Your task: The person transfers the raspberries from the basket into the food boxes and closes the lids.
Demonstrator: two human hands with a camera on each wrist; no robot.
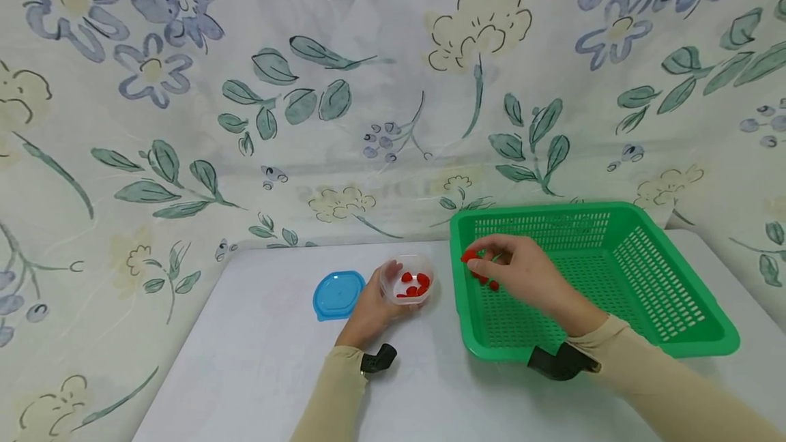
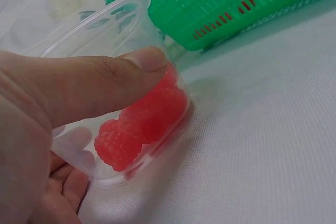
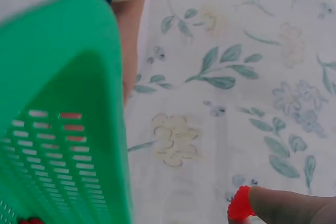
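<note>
My left hand (image 1: 370, 314) grips a clear plastic tub (image 1: 432, 278) that stands on the table, thumb along its near wall in the left wrist view. Several red raspberries (image 2: 152, 114) lie at the tub's bottom. Over the left end of a green plastic basket (image 1: 694, 349), my right hand (image 1: 525, 275) pinches one raspberry (image 1: 469, 256) between thumb and fingertips. The right wrist view has this raspberry (image 3: 241, 204) at its lower edge, higher than the basket's rim. Below the right hand, a few more raspberries (image 1: 494, 286) lie on the basket floor, partly hidden by the fingers.
A blue lid (image 1: 339, 294) lies flat on the white table (image 1: 258, 353), left of the tub. Right of the tub, the basket's slotted walls rise from the table. Behind the table hangs a floral cloth (image 1: 393, 101).
</note>
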